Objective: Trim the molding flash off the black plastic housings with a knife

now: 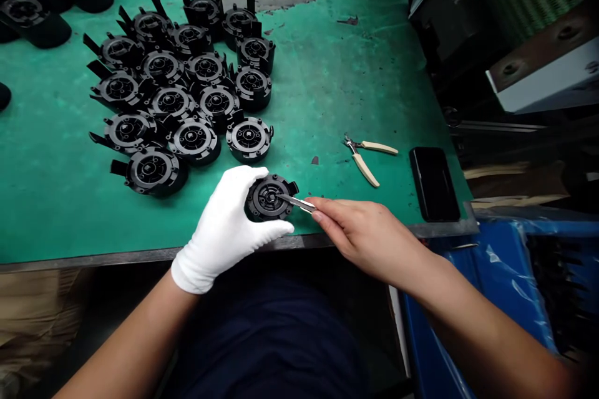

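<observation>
My left hand (229,224), in a white glove, is wrapped round a black round plastic part (269,206) at the front edge of the green table. The part's ribbed face with its central hub is turned up, and a small tab sticks out at its right rim. My bare right hand (360,230) pinches a slim metal blade-like tool (302,203), perhaps a craft knife. Its tip reaches the part's face near the hub; whether it touches is hard to tell. Up and left of my hands stand several similar black parts (191,137), grouped closely together.
Wire cutters (365,159) with cream handles lie on the green table (318,87), right of my hands. Farther right is a black phone-like object (434,184). More black cylinders (44,28) stand at the back left. Blue bins (496,274) with plastic film are below right, and machinery (538,25) rises behind.
</observation>
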